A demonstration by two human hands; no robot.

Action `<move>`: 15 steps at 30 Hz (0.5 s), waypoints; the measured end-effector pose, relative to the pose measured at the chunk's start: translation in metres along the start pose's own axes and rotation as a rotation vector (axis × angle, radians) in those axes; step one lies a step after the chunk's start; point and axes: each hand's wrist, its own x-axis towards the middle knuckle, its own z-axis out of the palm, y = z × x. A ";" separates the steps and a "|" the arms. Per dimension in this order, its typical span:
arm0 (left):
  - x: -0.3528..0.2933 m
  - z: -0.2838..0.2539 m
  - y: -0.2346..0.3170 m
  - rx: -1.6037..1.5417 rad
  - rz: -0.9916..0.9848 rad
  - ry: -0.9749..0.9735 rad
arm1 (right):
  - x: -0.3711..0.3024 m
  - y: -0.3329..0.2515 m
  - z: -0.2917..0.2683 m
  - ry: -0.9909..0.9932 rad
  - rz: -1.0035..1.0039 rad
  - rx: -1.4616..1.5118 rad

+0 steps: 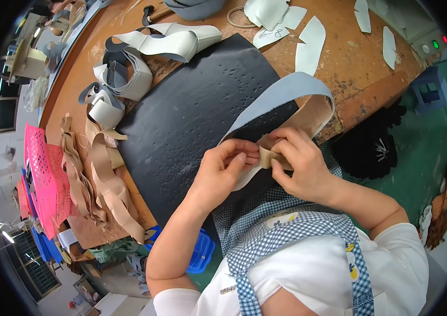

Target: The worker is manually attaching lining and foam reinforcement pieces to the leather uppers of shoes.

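Note:
In front of my body, a wide band (268, 97), grey-blue outside and beige inside, curves up in a loop over the edge of the black mat (181, 100). My left hand (226, 167) is closed on the band's near left part, with fingers curled and thumb bent in. Close beside it, my right hand (301, 160) pinches a small folded tan strip (266, 158) that lies against the band. Its fingertips partly cover the strip, so how the two pieces join is hidden.
Coiled white-and-grey bands (128, 73) lie along the mat's far left. Tan strips (105, 174) hang over the table's left edge, near a pink perforated basket (47, 179). White cut pieces (310, 45) lie beyond the mat, and a hammer (157, 15) rests at the back.

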 end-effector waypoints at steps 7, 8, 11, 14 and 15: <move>0.000 -0.003 0.002 0.037 -0.057 0.025 | 0.005 -0.001 -0.020 -0.121 0.310 0.263; -0.001 -0.001 0.002 0.070 -0.049 0.037 | 0.007 0.000 -0.020 -0.122 0.308 0.264; 0.001 0.002 0.002 0.089 -0.041 0.069 | 0.008 -0.001 -0.021 -0.147 0.215 0.265; 0.007 0.004 0.004 0.095 -0.087 0.119 | 0.008 -0.002 -0.021 -0.150 0.075 0.262; 0.009 0.005 0.005 0.115 -0.131 0.145 | 0.008 -0.001 -0.020 -0.137 0.124 0.275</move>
